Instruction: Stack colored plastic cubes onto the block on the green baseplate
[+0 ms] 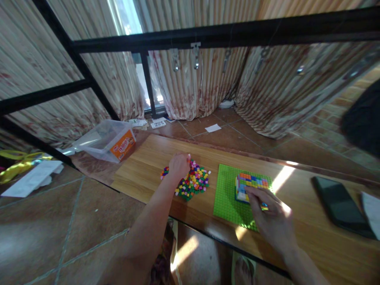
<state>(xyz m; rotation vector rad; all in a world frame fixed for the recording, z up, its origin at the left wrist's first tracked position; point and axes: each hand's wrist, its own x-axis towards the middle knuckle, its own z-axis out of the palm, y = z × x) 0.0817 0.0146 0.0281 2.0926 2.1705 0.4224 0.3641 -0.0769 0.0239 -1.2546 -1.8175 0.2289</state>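
A green baseplate point(228, 196) lies on a wooden board point(142, 170). On it stands a small block of stacked bricks in several colours point(251, 183). My right hand point(268, 217) rests at the near side of that block, fingers bent, pinching some small bricks, one yellow. Left of the plate lies a heap of loose coloured bricks point(194, 183). My left hand point(179, 165) sits on the heap's far left edge, fingers curled down into the bricks; what they hold is hidden.
A clear plastic tub with an orange label point(108, 140) lies at the board's far left corner. A dark phone point(338, 206) and a white sheet point(372, 209) lie at the right. Black metal bars point(208, 35) cross overhead. Curtains hang behind; papers lie on the tiled floor.
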